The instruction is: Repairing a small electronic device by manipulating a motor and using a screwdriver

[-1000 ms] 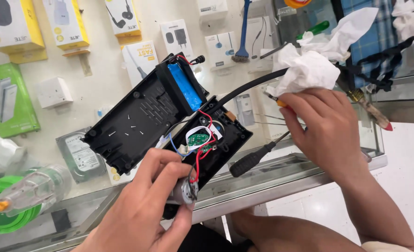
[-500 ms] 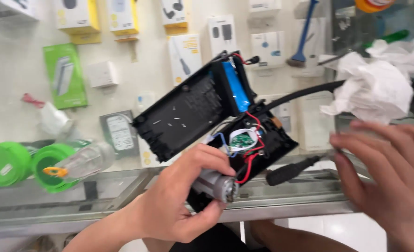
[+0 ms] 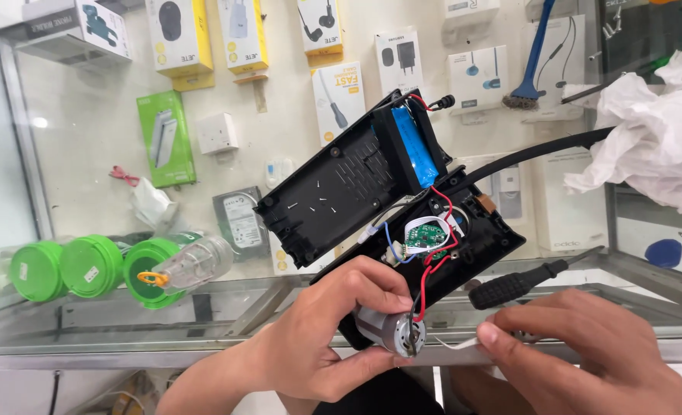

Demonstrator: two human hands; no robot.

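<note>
Silver motor point(image 3: 391, 330): gripped in left hand point(image 3: 322, 330) fingers
Right hand point(image 3: 587, 353): fingers pinch white strip point(image 3: 458, 344)
Black case point(image 3: 391, 200): open on glass worktop point(image 3: 202, 307)

1. The left hand point(image 3: 333, 330) grips a silver motor point(image 3: 391, 332) at the lower end of an opened black casing point(image 3: 487, 238), fingers point(image 3: 372, 288) wrapped over the casing edge.
2. The right hand point(image 3: 587, 350) pinches a thin white strip point(image 3: 458, 345) just beside the motor.
3. Red wires point(image 3: 432, 265) run from the motor to a green circuit board point(image 3: 424, 238) inside the casing.
4. The casing's other half point(image 3: 333, 192) tilts upward, carrying a blue battery point(image 3: 416, 146).
5. A black-handled screwdriver point(image 3: 518, 283) lies on the glass surface point(image 3: 126, 323), near the right hand.
6. Green tubs point(image 3: 87, 265) lie at left; crumpled white tissue point(image 3: 656, 146) sits at upper right.
</note>
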